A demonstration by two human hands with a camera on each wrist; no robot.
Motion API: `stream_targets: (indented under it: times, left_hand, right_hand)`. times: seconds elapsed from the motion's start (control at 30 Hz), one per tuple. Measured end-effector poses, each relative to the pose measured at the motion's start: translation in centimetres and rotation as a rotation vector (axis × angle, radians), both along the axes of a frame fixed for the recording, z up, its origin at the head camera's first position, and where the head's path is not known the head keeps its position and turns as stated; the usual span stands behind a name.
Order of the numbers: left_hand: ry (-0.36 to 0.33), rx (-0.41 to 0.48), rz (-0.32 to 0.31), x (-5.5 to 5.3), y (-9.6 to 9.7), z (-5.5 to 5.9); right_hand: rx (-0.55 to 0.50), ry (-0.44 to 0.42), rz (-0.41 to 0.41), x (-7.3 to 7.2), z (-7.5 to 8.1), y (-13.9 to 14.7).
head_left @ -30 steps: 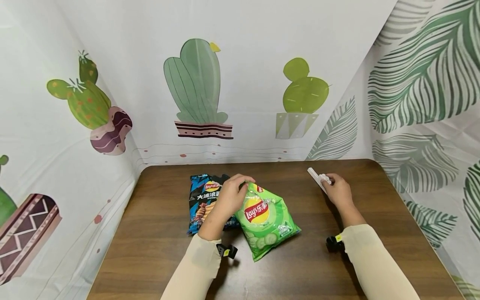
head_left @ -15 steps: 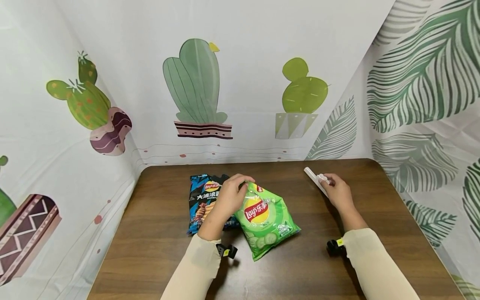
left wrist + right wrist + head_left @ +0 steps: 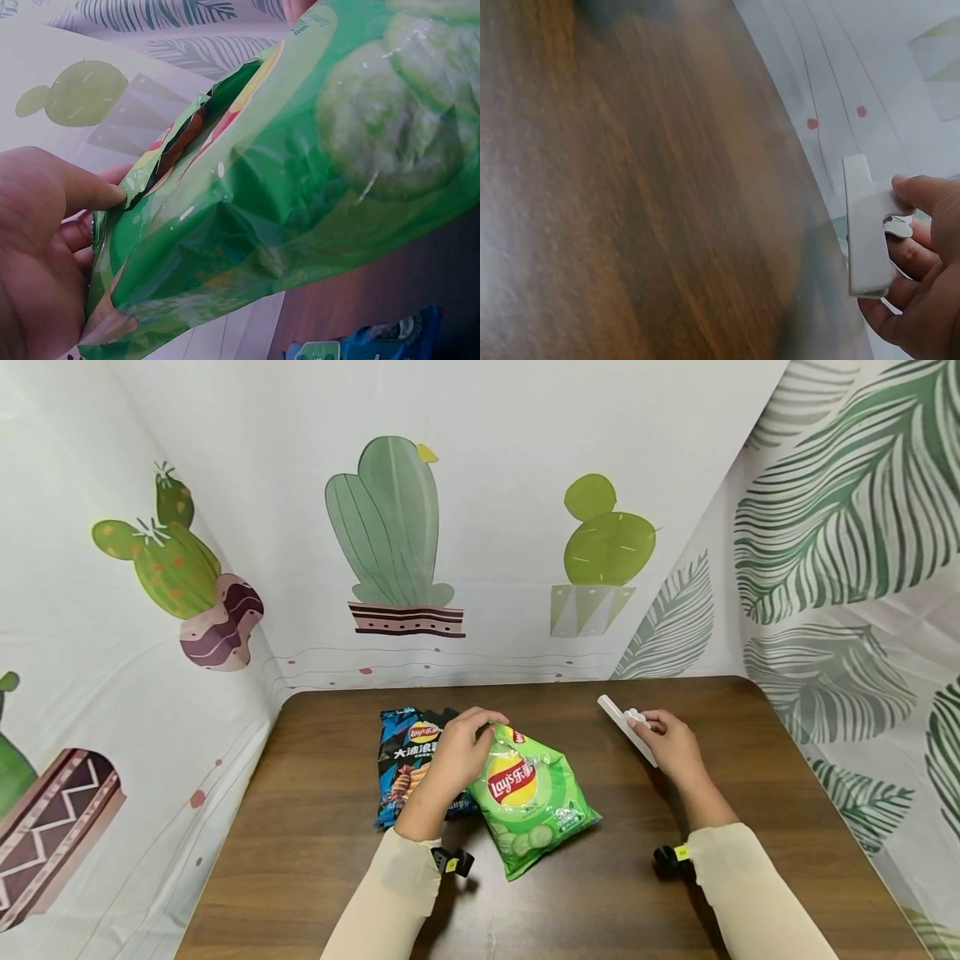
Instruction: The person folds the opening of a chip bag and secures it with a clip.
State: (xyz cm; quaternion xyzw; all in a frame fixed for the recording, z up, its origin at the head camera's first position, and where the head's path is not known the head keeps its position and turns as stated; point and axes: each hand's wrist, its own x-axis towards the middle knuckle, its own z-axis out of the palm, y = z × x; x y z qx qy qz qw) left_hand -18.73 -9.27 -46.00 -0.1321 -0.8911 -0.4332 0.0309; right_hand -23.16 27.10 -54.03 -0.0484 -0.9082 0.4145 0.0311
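My left hand (image 3: 459, 756) pinches the upper edge of a green Lay's chip bag (image 3: 536, 802) near the middle of the table. In the left wrist view the thumb and fingers of that hand (image 3: 45, 225) grip the bag's corner, where the foil edge (image 3: 169, 146) stands slightly gaping. To the right, my right hand (image 3: 677, 745) holds a white bag clip (image 3: 626, 727) by its grip tabs, a gap away from the bag. The right wrist view shows the clip's long bar (image 3: 866, 232) pointing out past the thumb. A blue-black Lay's bag (image 3: 408, 756) lies partly behind the left forearm.
The brown wooden table (image 3: 300, 860) ends at a white cloth backdrop (image 3: 495, 527) printed with cacti and leaves. Black cameras (image 3: 453, 862) sit on both wrists.
My right hand has shifted the white bag clip slightly left, closer to the green bag. The left hand and both bags have stayed about where they were.
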Motion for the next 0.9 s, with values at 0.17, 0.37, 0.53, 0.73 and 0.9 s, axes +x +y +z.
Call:
stream_targets:
  times: [0.17,0.37,0.53,0.73,0.9]
  left_hand:
    - [-0.002,-0.005,0.001,0.1,0.1,0.2]
    - [0.001,0.002,-0.001,0.2,0.1,0.3]
    - [0.005,0.006,0.000,0.2,0.1,0.2]
    - [0.003,0.008,0.000,0.2,0.1,0.3]
    - [0.003,0.008,0.002,0.2,0.1,0.4]
  right_hand:
    - [-0.038,0.016,0.009,0.4,0.2,-0.4]
    - [-0.085,0.014,0.040,1.2,0.7,-1.1]
    - [-0.106,0.011,0.071,1.8,0.9,-1.5]
    - [-0.112,0.010,0.084,2.3,1.1,-1.9]
    - [-0.113,0.005,0.095,2.7,1.3,-2.2]
